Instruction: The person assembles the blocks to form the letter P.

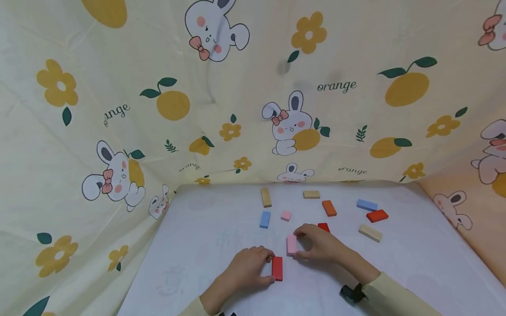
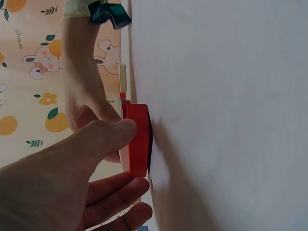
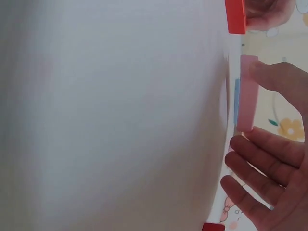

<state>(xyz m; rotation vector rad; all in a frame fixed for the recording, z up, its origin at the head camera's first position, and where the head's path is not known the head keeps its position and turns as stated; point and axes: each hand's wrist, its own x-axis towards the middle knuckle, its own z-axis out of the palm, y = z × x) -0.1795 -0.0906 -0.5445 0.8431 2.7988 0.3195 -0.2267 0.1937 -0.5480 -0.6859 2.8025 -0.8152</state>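
Patterned cloth backs my white table, where two hands hold two blocks.
I lose the table's near edge below the head view; its surface stretches leftward from the left hand, giving me room. My right hand pinches the pink block by its ends, my left the red block, nearer me and slightly left. I can't tell whether either is lifted. Another red piece is half hidden behind the right hand.
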